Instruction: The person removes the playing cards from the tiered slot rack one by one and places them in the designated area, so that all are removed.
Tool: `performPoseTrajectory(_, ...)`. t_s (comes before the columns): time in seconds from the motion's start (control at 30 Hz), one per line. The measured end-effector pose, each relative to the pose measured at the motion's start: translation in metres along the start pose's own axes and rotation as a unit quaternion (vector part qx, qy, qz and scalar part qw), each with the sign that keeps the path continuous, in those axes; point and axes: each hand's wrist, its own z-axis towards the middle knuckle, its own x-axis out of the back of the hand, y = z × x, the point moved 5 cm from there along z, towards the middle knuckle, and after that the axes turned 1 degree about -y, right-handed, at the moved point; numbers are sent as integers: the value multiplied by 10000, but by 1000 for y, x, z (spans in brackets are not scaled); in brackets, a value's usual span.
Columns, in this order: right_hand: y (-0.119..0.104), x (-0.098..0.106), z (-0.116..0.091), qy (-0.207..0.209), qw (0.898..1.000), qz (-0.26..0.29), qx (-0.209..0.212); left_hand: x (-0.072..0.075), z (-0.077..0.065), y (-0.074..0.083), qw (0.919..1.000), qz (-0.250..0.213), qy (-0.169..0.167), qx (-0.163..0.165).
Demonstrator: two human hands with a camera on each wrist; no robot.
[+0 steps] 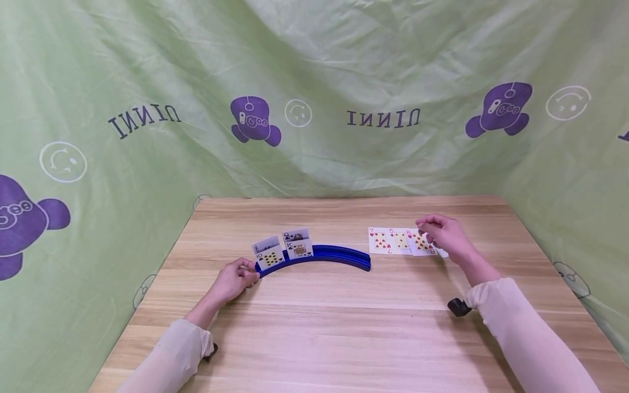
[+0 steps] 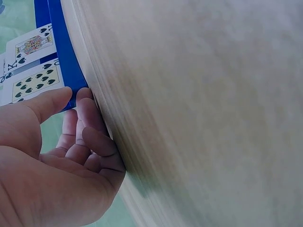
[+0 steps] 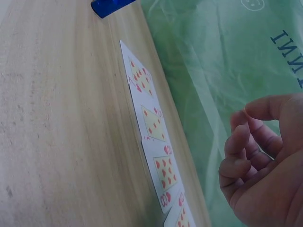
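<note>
A curved blue card holder (image 1: pixel 339 254) lies on the table, and my left hand (image 1: pixel 235 279) pinches its left end between thumb and fingers. Standing in its left part are a ten of spades (image 1: pixel 270 259) and a king of spades (image 1: pixel 299 250). Behind the king is a queen (image 1: pixel 296 235); the card behind the ten is mostly covered. To the right, a seven of hearts (image 1: pixel 380 240), a red five (image 3: pixel 153 124) and an eight of hearts (image 3: pixel 165 172) lie face up, overlapping. My right hand (image 1: pixel 444 236), fingers loosely curled, hovers above this row, with nothing visible in it.
Another red card (image 3: pixel 182 216) is partly covered at the row's right end. The wooden table (image 1: pixel 334 333) stretches towards me. A green printed cloth (image 1: pixel 324 164) hangs behind and at both sides of it. Black devices (image 1: pixel 459 307) sit at the wrists.
</note>
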Motion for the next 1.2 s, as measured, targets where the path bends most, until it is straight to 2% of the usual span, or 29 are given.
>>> performPoseTrajectory(0.37, -11, -14, -4, -87, 9999, 22, 80, 0, 1, -1, 10000, -68, -13, 1)
performPoseTrajectory(0.57, -19, -26, -4, -174, 9991, 271, 284, 0, 1, -1, 10000, -80, -18, -23)
performPoseTrajectory(0.73, -23, -36, -2, -219, 9988, 247, 358, 0, 1, -1, 10000, -40, -25, -47)
performPoseTrajectory(1.2, -35, -61, -2, -525, 9965, 432, 484, 0, 0, 0, 10000, 24, -41, -36)
